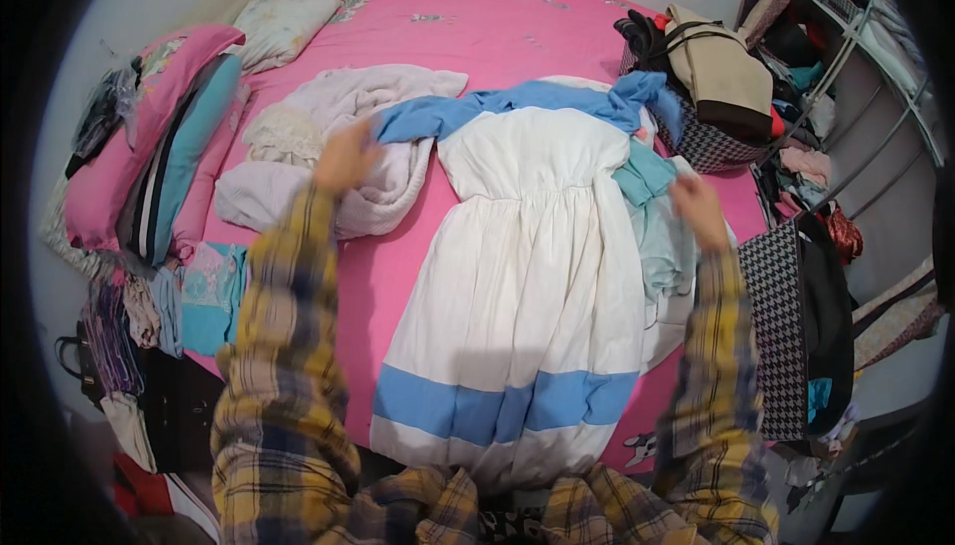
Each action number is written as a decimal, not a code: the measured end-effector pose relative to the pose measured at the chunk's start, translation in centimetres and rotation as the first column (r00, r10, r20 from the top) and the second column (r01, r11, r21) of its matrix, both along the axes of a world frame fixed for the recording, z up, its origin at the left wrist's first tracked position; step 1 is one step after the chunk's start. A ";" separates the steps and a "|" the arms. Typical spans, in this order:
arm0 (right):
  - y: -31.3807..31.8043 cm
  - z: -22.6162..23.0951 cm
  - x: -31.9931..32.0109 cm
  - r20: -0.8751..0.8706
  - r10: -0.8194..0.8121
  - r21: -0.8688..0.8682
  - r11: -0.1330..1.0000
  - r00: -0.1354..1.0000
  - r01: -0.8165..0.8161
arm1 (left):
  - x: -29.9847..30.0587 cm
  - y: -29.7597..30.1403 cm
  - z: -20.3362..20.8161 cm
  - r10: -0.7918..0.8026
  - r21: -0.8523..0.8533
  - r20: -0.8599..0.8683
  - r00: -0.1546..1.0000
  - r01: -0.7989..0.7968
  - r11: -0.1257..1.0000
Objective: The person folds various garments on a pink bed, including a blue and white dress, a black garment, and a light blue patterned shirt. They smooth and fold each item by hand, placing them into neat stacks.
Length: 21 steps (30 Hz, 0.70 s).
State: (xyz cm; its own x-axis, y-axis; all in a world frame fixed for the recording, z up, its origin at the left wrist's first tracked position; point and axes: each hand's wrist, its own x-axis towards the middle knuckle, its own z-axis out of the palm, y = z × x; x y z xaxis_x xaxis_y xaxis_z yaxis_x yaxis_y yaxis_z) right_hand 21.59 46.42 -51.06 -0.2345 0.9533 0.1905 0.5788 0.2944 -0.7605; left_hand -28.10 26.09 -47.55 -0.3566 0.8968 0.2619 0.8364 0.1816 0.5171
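Observation:
A white dress (537,276) with a blue band near its hem and blue sleeves lies spread front-up on the pink bed. At the end of its left-side blue sleeve (418,119) is my left hand (346,155); motion smears its fingers, and whether they grip the cuff does not show. The other blue sleeve (647,97) stretches to the right, its end blurred. My right hand (699,212) hovers beside a pale teal garment (647,182) partly under the dress, fingers loosely apart and nothing visible in them.
A crumpled whitish knit (388,97) lies left of the dress. Pillows and cushions (159,137) line the left side, with folded clothes (211,286) nearby. To the right stand a houndstooth box (706,137), a beige bag (716,68) and a metal rack (875,117) of clothes.

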 end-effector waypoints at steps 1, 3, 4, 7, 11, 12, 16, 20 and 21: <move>-5.1 0.2 0.7 -0.111 0.014 -0.141 0.990 0.994 -0.029 | 0.2 -4.1 -3.2 -0.053 0.034 0.220 0.974 0.047 0.998; -13.2 -0.4 3.8 -0.350 0.071 -0.206 0.967 0.934 -0.151 | 3.7 -12.9 -6.1 -0.139 0.201 0.261 0.955 0.087 0.976; -17.6 -0.2 4.7 -0.392 -0.025 -0.264 0.961 0.920 -0.086 | 5.9 -17.0 -6.7 -0.096 0.169 0.411 0.907 0.028 0.985; -28.7 -1.3 6.7 -0.525 -0.175 -0.476 0.871 0.833 -0.117 | 11.7 -27.7 -8.8 0.072 0.008 0.783 0.618 -0.126 0.992; -39.7 -8.9 7.2 -0.515 -0.323 -0.616 0.784 0.794 -0.081 | 18.0 -35.7 -13.1 0.064 -0.029 0.889 0.453 -0.083 0.996; -41.7 -9.3 6.2 -0.552 -0.308 -0.623 0.769 0.775 -0.139 | 19.4 -36.3 -12.8 0.052 -0.036 0.907 0.417 -0.044 0.998; -45.2 -9.1 3.5 -0.614 -0.089 -0.573 0.734 0.785 -0.364 | 21.7 -38.3 -15.5 -0.023 -0.003 0.974 0.224 0.114 0.994; -47.6 -11.8 2.7 -0.689 -0.048 -0.607 0.584 0.724 -0.539 | 22.9 -38.5 -17.0 0.040 -0.168 0.904 0.425 0.270 0.948; -47.6 -12.7 3.2 -0.636 -0.020 -0.684 0.476 0.771 -0.552 | 23.6 -38.5 -17.3 0.054 -0.245 0.857 0.513 0.313 0.918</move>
